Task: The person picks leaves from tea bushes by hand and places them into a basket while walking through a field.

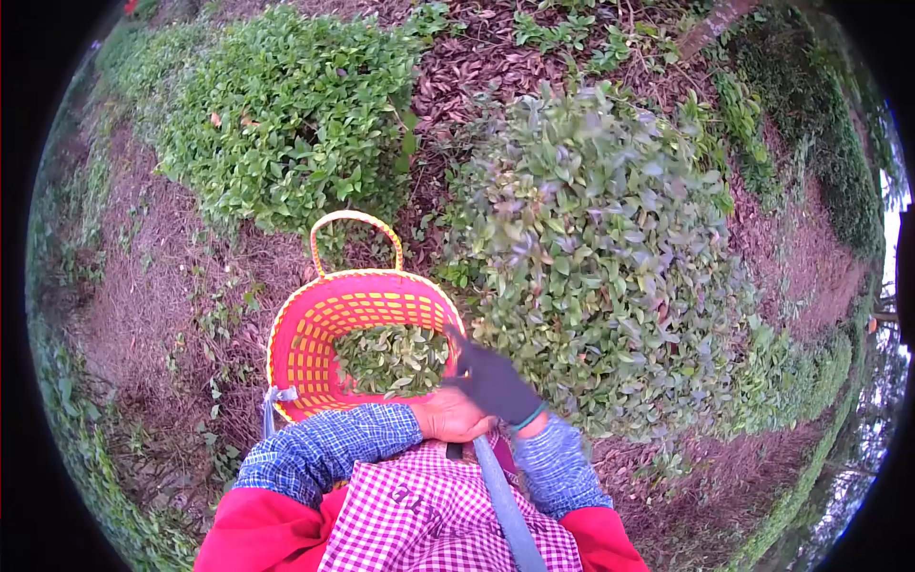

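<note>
A red and yellow woven basket with a looped handle stands in front of my body, and picked green leaves lie inside it. My left hand is bare and rests at the basket's near right rim, its fingers mostly hidden beside the other hand. My right hand wears a dark glove and is slightly blurred. It is just above and right of my left hand, over the basket's right edge, with its fingers apart and nothing visible between them. A grey-blue strap runs down from the hands over a checked apron.
A large leafy bush rises close to the right of the basket. Another bright green bush grows at the upper left. Brown dry leaves cover the ground between them. At the top right is a trunk or branch.
</note>
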`<move>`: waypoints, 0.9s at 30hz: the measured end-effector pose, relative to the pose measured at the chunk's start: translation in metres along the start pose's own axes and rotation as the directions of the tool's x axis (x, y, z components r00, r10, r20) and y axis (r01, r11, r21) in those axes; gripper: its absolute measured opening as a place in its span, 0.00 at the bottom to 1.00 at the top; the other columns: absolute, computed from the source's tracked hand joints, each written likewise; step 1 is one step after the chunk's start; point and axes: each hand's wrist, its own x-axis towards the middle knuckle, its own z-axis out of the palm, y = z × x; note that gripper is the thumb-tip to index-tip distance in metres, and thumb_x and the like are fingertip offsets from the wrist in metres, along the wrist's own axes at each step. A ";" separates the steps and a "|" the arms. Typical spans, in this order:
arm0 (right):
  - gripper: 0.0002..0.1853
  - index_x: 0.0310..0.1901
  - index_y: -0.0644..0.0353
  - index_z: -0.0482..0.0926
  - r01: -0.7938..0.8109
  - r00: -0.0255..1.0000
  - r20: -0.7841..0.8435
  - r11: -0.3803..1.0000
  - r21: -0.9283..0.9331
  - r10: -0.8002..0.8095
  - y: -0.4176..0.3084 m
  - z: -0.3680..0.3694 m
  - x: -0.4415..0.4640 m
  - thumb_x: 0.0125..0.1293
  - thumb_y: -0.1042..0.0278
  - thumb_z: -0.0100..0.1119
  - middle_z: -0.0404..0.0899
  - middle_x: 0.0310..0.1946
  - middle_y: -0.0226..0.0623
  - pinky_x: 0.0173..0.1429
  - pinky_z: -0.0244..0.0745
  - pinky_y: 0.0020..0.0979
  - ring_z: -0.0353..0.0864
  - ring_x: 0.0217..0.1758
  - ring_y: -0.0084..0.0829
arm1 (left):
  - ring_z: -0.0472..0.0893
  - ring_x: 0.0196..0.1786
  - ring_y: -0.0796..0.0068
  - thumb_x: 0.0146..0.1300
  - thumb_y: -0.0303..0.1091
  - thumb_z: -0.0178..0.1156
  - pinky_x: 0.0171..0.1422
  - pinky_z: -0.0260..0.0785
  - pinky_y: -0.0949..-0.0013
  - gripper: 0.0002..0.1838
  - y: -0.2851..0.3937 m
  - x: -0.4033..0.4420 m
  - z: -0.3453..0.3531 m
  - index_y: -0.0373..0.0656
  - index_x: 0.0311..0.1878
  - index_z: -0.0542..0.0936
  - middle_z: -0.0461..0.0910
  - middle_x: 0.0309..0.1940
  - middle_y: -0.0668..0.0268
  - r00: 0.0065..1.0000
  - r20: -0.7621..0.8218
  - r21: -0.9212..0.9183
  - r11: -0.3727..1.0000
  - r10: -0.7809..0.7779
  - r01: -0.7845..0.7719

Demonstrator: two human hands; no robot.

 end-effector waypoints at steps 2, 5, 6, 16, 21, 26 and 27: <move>0.31 0.61 0.58 0.66 0.043 0.902 -0.384 0.924 -0.381 -0.200 0.035 -0.018 0.011 0.55 0.63 0.61 0.79 0.28 0.40 0.30 0.72 0.38 0.78 0.30 0.37 | 0.73 0.25 0.58 0.62 0.41 0.45 0.40 0.61 0.58 0.15 0.006 0.008 -0.016 0.46 0.24 0.75 0.73 0.18 0.60 0.865 0.458 0.172 0.975 -0.206 0.141; 0.31 0.60 0.57 0.67 -0.533 0.746 -0.429 0.843 0.073 0.509 0.006 -0.058 0.051 0.54 0.59 0.64 0.78 0.26 0.45 0.32 0.70 0.42 0.78 0.26 0.44 | 0.69 0.19 0.58 0.64 0.44 0.42 0.39 0.57 0.60 0.21 0.006 0.003 -0.014 0.46 0.18 0.73 0.69 0.12 0.61 0.948 0.282 0.085 0.988 -0.148 0.129; 0.31 0.60 0.57 0.67 -0.529 0.750 -0.429 0.846 0.070 0.504 0.013 -0.058 0.063 0.54 0.59 0.64 0.78 0.26 0.45 0.32 0.70 0.42 0.78 0.26 0.44 | 0.70 0.20 0.57 0.65 0.44 0.41 0.41 0.58 0.60 0.23 0.008 0.002 -0.017 0.46 0.17 0.75 0.71 0.13 0.60 0.943 0.288 0.075 0.986 -0.164 0.149; 0.10 0.33 0.62 0.75 -0.256 0.806 -0.572 0.961 -0.102 0.154 0.059 -0.034 0.089 0.61 0.63 0.55 0.75 0.19 0.43 0.27 0.69 0.39 0.75 0.21 0.42 | 0.69 0.18 0.56 0.66 0.44 0.41 0.41 0.57 0.59 0.24 0.002 -0.004 -0.033 0.46 0.16 0.73 0.72 0.12 0.59 0.965 0.207 0.090 0.985 -0.164 0.148; 0.09 0.26 0.63 0.75 -0.444 0.743 -0.568 0.896 -0.023 0.353 0.018 -0.032 0.020 0.61 0.69 0.52 0.75 0.20 0.42 0.25 0.69 0.34 0.75 0.20 0.38 | 0.71 0.22 0.58 0.64 0.43 0.44 0.40 0.57 0.58 0.19 -0.012 -0.001 -0.030 0.45 0.21 0.73 0.72 0.15 0.60 0.939 0.291 0.094 0.982 -0.185 0.165; 0.15 0.46 0.56 0.77 0.000 0.989 -0.149 1.000 -0.028 -0.004 -0.045 0.008 0.034 0.55 0.67 0.56 0.78 0.27 0.48 0.32 0.73 0.40 0.80 0.28 0.44 | 0.76 0.42 0.54 0.62 0.40 0.46 0.53 0.64 0.56 0.15 -0.033 -0.009 0.017 0.40 0.43 0.76 0.77 0.38 0.53 0.986 0.103 -0.252 0.956 -0.129 0.151; 0.16 0.47 0.56 0.76 -0.038 0.999 0.011 0.991 -0.126 0.040 -0.050 -0.001 0.041 0.56 0.65 0.57 0.77 0.25 0.47 0.31 0.72 0.40 0.80 0.27 0.43 | 0.75 0.47 0.53 0.62 0.39 0.47 0.56 0.64 0.55 0.17 -0.045 -0.012 0.024 0.39 0.48 0.74 0.75 0.44 0.53 0.969 0.132 -0.366 0.898 -0.211 0.245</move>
